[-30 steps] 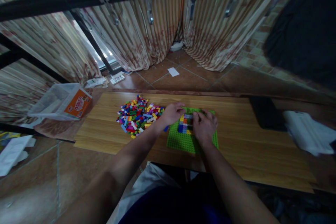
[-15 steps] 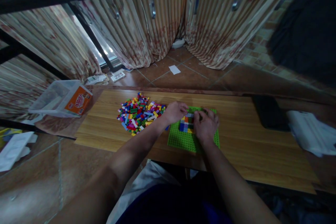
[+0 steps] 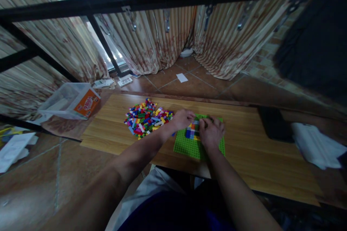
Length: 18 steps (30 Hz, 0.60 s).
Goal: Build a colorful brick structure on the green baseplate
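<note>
The green baseplate (image 3: 187,148), a square sheet covered in small round studs, lies just right of the middle of the frame on the table (image 3: 244,148), whose long top has streaky wood grain. On the plate sits a flat patch of blocks (image 3: 192,133), small and straight-edged, in blue, orange, pale and yellow. The left hand (image 3: 182,120) is over the plate's upper left corner, its fingers bent together near the top of the patch; whether they grip a piece cannot be told. The right hand (image 3: 210,131) covers the right part of the plate, its fingers curled down at the patch's right edge, and what they may pinch is hidden. Left of the plate spreads a loose pile (image 3: 146,118) of glossy plastic bricks, mixed in colour, some long and narrow, some short and blocky. At the left of the frame stands a clear plastic bin (image 3: 63,101) with an orange label. A flat black object with rounded corners (image 3: 275,124) lies at the right end of the table, near a crumpled white bundle (image 3: 314,144). Pleated, striped curtains (image 3: 151,43) hang in soft folds across the top, above brown floor tiles (image 3: 195,77) holding a flat white paper (image 3: 181,78).
</note>
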### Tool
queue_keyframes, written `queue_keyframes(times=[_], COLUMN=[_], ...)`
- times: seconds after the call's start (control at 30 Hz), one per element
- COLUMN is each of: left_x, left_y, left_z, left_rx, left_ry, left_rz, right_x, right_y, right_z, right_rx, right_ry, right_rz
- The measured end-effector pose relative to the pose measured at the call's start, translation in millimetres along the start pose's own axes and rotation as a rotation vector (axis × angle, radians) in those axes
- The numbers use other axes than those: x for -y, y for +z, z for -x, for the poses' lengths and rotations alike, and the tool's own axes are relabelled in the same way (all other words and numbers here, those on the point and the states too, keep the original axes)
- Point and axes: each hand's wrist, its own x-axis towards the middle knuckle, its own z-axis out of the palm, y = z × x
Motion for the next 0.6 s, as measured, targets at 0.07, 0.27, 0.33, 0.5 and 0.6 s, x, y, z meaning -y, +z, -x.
queue_keyframes(times=[0.07,0.27,0.33,0.5,0.6], left_x=[4.9,10.3,11.0,13.1,12.7], left_y=[3.4,16.0,19.9,26.0,27.4], left_z=[0.1,-5.9,-7.3,-7.3,-5.4], left_rx=[-0.044,-0.088,-0.101,-0.131,-0.143], left_ry=[0.005,-0.036,-0.059,-0.071,-0.052], left_rz=[0.036,0.118,0.174,0.236,0.238], right_x=[-0.7,-3.7,-4.8,-6.5,-6.1], right_y=[0.0,2.9,4.2,6.0,6.1], right_z=[-0.2,-1.1,-1.2,-1.2,-1.1], right_rx=[-0.014,-0.045,-0.049,-0.054,-0.048], right_ry=[-0.012,-0.027,-0.032,-0.026,-0.022], right_rz=[0.001,-0.031,-0.034,-0.032,-0.027])
